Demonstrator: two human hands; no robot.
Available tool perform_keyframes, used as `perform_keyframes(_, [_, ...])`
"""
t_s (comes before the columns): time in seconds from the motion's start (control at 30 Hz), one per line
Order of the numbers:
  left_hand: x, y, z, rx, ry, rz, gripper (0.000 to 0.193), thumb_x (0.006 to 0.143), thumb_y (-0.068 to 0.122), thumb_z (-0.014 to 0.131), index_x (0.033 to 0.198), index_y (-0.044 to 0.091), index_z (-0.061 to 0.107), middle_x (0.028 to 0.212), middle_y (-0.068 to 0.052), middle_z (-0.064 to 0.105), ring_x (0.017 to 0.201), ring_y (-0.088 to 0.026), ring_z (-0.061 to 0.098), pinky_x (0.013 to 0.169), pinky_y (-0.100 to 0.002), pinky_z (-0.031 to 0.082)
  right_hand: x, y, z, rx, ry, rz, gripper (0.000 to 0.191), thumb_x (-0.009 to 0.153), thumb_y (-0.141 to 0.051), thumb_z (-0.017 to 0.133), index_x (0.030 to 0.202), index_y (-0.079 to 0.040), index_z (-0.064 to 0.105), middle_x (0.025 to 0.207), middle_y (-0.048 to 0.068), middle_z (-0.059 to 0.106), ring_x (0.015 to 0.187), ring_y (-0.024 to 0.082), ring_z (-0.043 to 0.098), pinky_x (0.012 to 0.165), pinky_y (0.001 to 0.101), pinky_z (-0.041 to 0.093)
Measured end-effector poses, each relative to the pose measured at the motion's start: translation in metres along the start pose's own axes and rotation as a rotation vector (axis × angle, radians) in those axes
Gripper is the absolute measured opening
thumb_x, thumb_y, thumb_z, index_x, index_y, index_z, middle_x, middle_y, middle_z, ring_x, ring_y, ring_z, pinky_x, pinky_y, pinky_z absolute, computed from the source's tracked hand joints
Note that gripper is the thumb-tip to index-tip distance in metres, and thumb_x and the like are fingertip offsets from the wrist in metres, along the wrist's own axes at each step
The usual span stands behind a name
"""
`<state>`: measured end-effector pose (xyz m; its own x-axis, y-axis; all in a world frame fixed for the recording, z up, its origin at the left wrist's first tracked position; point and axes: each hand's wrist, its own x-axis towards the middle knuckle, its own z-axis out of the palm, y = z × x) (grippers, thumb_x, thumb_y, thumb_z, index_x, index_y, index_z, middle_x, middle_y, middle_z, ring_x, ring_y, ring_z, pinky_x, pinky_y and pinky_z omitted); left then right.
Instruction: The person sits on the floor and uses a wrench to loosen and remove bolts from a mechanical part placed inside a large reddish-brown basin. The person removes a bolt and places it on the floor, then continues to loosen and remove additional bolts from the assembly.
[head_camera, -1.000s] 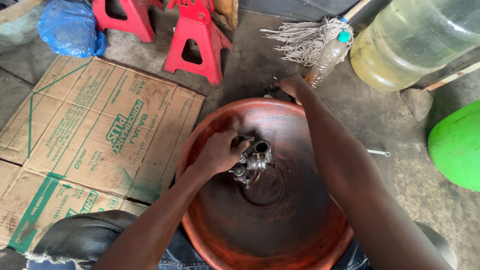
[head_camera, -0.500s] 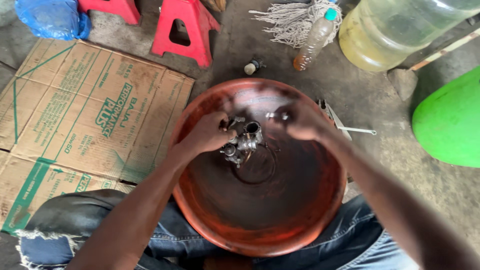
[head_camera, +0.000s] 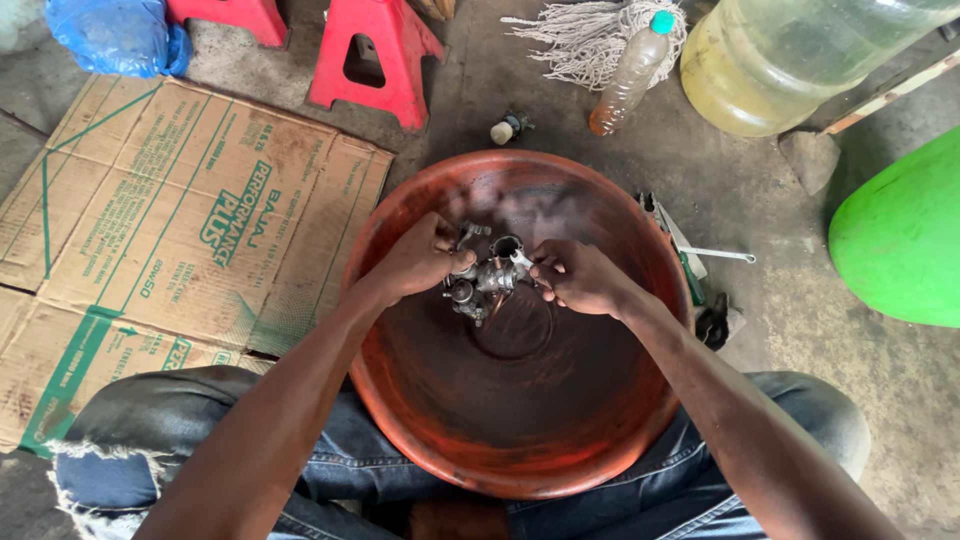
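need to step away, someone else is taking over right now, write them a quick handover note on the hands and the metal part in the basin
Left hand: grips the small metal engine part from its left side.
Right hand: fingers pinch the part's right side.
The part is held between both hands above the middle of the red-brown basin, which sits between the knees.
On the floor past the rim: a small capped piece, a plastic bottle, hand tools to the right.
Done: part gripped over the basin. Left: cannot tell from this view.
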<state>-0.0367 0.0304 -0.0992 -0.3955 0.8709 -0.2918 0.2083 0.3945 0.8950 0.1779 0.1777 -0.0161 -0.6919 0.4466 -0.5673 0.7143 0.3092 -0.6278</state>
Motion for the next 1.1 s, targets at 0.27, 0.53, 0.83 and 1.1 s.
perform_keyframes(0.27, [0.0, 0.001, 0.006, 0.048, -0.016, 0.094, 0.036, 0.096, 0.031, 0.071, 0.116, 0.002, 0.064, 0.094, -0.01, 0.071, 0.089, -0.019, 0.067, 0.082, -0.037, 0.053, 0.001, 0.005, -0.006, 0.025, 0.025, 0.013, 0.022, 0.1, -0.025, 0.059, 0.106, -0.006, 0.069, 0.078, 0.002, 0.07, 0.067, 0.011, 0.063, 0.061, 0.0295, 0.053])
perform_keyframes(0.53, [-0.01, 0.016, 0.004, 0.045, -0.089, 0.13, 0.043, 0.092, 0.037, 0.07, 0.12, 0.005, 0.065, 0.095, -0.007, 0.074, 0.088, -0.018, 0.07, 0.082, -0.038, 0.054, 0.004, 0.008, -0.005, 0.074, 0.027, 0.061, 0.023, 0.102, -0.028, 0.057, 0.101, -0.006, 0.066, 0.075, 0.001, 0.063, 0.069, 0.011, 0.062, 0.061, 0.0309, 0.054])
perform_keyframes(0.83, [-0.027, 0.036, 0.036, 0.218, 0.059, 0.295, 0.068, 0.074, 0.045, 0.086, 0.12, 0.001, 0.06, 0.111, -0.015, 0.068, 0.089, -0.021, 0.071, 0.076, -0.038, 0.06, 0.012, 0.017, -0.013, 0.035, 0.03, -0.004, 0.026, 0.103, -0.025, 0.053, 0.112, -0.003, 0.066, 0.081, 0.003, 0.067, 0.069, 0.012, 0.063, 0.062, 0.0311, 0.055])
perform_keyframes(1.1, [-0.01, 0.013, 0.024, -0.182, -0.027, 0.163, 0.059, 0.078, 0.032, 0.084, 0.123, 0.002, 0.06, 0.126, -0.013, 0.066, 0.114, -0.024, 0.069, 0.092, -0.038, 0.062, 0.01, 0.014, -0.019, 0.154, 0.089, 0.005, 0.024, 0.102, -0.021, 0.058, 0.113, -0.004, 0.069, 0.076, 0.002, 0.066, 0.061, 0.01, 0.058, 0.054, 0.028, 0.048])
